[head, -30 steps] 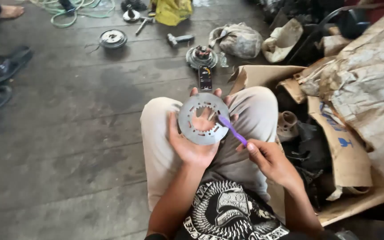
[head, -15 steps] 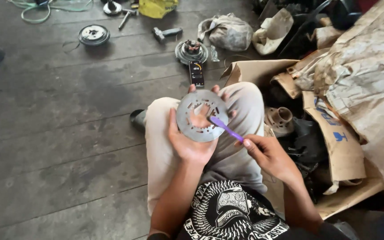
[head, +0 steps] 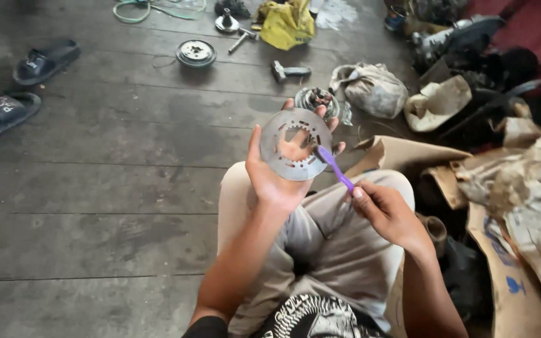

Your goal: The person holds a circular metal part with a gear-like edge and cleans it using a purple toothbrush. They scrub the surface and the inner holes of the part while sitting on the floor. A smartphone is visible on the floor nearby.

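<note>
My left hand [head: 275, 178] holds a flat round grey metal plate [head: 295, 144] with a toothed central hole and several slots, lying on my palm above my bent knee. My right hand [head: 386, 213] grips a purple toothbrush [head: 334, 168] by its handle. The brush head rests on the plate's right inner edge. Fingertips of my left hand show past the plate's far rim and through its hole.
On the dark wooden plank floor lie a round metal part [head: 196, 53], another round assembly [head: 318, 99], a hammer [head: 290, 71], a yellow bag [head: 287, 24], a grey cloth bundle [head: 370, 87], and two black sandals [head: 23, 81]. Torn cardboard [head: 521, 200] and dark machine parts crowd the right.
The view has swung: floor items have shifted right and down, and the sandals have come into sight. The plate now sits higher, away from my knee. The brush stays on the plate's right inner edge.
</note>
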